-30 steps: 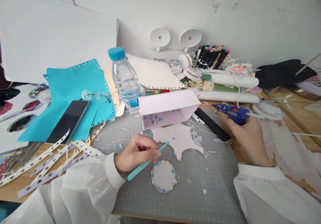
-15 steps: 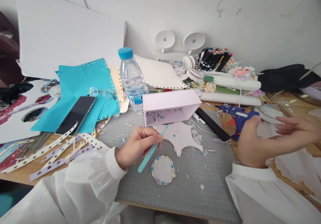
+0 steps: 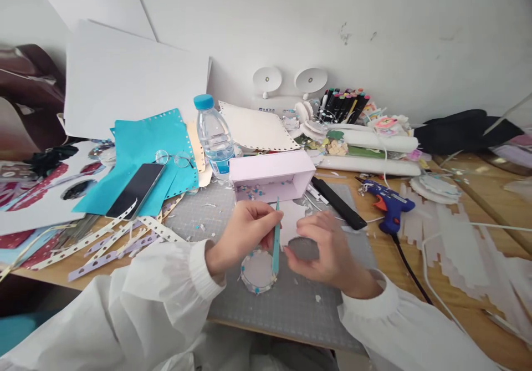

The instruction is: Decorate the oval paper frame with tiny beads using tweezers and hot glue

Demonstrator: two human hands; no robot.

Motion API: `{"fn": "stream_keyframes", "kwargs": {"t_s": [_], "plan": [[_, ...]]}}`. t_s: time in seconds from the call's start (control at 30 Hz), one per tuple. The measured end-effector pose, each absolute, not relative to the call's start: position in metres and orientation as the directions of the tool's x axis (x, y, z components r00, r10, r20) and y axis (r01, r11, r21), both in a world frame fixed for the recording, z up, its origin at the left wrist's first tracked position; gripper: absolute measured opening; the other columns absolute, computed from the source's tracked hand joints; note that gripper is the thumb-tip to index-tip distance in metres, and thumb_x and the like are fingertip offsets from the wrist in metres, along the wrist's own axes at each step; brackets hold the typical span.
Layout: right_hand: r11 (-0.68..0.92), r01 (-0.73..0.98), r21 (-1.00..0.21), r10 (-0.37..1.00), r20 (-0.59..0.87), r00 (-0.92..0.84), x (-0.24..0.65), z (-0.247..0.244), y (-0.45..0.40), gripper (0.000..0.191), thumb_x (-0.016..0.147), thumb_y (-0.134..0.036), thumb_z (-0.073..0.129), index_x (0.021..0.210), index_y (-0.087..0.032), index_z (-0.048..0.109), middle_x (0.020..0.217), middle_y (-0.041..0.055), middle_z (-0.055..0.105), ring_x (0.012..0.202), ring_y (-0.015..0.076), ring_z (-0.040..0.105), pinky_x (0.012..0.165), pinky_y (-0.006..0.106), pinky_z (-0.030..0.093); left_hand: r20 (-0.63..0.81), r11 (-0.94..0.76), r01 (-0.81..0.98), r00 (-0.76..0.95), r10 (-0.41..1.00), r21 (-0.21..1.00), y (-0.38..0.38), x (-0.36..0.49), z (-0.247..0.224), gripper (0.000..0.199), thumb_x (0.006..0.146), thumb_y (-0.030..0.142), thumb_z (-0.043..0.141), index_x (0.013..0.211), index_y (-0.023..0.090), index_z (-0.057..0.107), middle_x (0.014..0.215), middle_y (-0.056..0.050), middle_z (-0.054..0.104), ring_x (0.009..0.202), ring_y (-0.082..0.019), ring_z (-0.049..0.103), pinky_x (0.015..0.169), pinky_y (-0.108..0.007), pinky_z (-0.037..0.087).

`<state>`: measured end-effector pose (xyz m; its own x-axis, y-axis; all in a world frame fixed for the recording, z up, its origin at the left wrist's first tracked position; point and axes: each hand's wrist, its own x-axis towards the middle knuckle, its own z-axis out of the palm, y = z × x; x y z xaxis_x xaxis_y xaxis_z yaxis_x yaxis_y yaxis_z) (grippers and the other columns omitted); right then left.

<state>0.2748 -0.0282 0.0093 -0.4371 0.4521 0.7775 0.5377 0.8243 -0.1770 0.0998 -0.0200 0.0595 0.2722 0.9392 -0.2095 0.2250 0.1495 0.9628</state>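
Observation:
Over the grey cutting mat [image 3: 299,310], my left hand [image 3: 251,225] pinches a thin teal strip [image 3: 276,243] that stands nearly upright. My right hand [image 3: 322,246] is just right of the strip, its fingers curved and apart, with nothing visible between them. Below the strip lies a white disc [image 3: 257,271] with small blue and pale pieces round its edge. A white cut paper shape [image 3: 294,218] lies behind the hands, partly hidden by them. Beyond it, a pale lilac open box [image 3: 272,168] holds small blue bits.
A water bottle [image 3: 214,138] stands behind the box. On the left are a phone [image 3: 136,189], glasses [image 3: 182,160], blue paper [image 3: 137,138] and patterned strips [image 3: 97,238]. The blue glue gun [image 3: 390,204], with its cord, and a black bar [image 3: 338,203] lie on the right.
My right hand has moved left from beside the glue gun to near the strip. My left hand has turned the teal strip more upright. The view has shifted slightly.

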Motion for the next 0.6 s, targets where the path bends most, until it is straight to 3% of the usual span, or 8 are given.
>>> {"fn": "stream_keyframes", "kwargs": {"t_s": [0.17,0.3,0.47,0.6], "plan": [[0.820,0.570,-0.039,0.413,0.729,-0.545,0.273,0.009,-0.029,0.014,0.077,-0.012,0.055,0.081,-0.023,0.048,0.069,0.0008,0.059,0.065,0.0181,0.051,0.063,0.033,0.038,-0.094,0.018,0.306,0.236,0.967,0.952,-0.022,0.114,0.053,0.036,0.081,0.035,0.055,0.053,0.013,0.056,0.040,0.003,0.046,0.038,-0.008,0.040,0.041,-0.019,0.030],[0.832,0.555,-0.007,0.365,0.760,-0.537,0.270,0.009,-0.030,0.015,0.075,-0.014,0.052,0.086,-0.023,0.050,0.069,0.0011,0.058,0.066,0.0195,0.051,0.061,0.034,0.037,-0.022,-0.048,0.321,0.211,0.977,0.946,-0.021,0.117,0.049,0.036,0.081,0.035,0.057,0.052,0.014,0.053,0.046,0.003,0.045,0.046,-0.009,0.040,0.044,-0.020,0.028],[0.825,0.561,0.077,0.319,0.756,-0.572,0.267,0.007,-0.028,0.016,0.081,-0.012,0.054,0.093,-0.022,0.053,0.073,0.0031,0.061,0.070,0.0200,0.054,0.062,0.035,0.039,-0.073,0.012,0.277,0.210,0.975,0.961,-0.019,0.119,0.048,0.036,0.080,0.036,0.057,0.054,0.012,0.055,0.051,0.001,0.048,0.050,-0.009,0.040,0.047,-0.021,0.029],[0.811,0.580,0.075,0.319,0.775,-0.546,0.268,0.005,-0.026,0.017,0.085,-0.006,0.048,0.090,-0.022,0.053,0.070,0.0020,0.059,0.067,0.0183,0.054,0.061,0.034,0.040,-0.067,0.005,0.259,0.228,0.971,0.966,-0.020,0.122,0.049,0.036,0.081,0.037,0.057,0.054,0.012,0.056,0.050,0.001,0.049,0.050,-0.009,0.041,0.046,-0.020,0.030]]}}
